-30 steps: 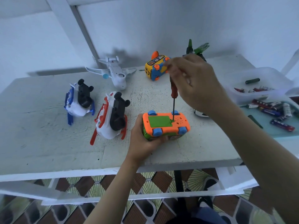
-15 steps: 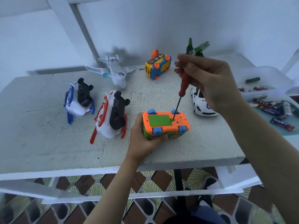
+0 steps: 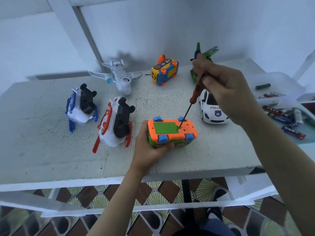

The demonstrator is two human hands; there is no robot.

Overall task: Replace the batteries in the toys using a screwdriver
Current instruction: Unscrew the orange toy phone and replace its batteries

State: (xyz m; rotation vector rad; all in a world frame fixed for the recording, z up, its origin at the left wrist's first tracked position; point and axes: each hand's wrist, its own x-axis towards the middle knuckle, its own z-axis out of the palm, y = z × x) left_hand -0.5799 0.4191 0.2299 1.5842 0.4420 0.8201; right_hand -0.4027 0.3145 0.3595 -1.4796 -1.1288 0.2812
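Gripping the upturned orange toy car (image 3: 172,132) at its nine o'clock end, left hand (image 3: 150,149) curls round it. Right hand (image 3: 226,92), at one o'clock, grips the screwdriver (image 3: 197,93); tip at three o'clock edge of green cover (image 3: 166,128), contact too small to confirm.

Swings the right hand (image 3: 226,89) up and off to the right from straight above the orange plastic toy car (image 3: 187,132). Tips the red-handled slim screwdriver (image 3: 196,93) in its fingers from upright to a lean, handle rightward. Uncovers the white plastic police car (image 3: 211,109) just below that hand.
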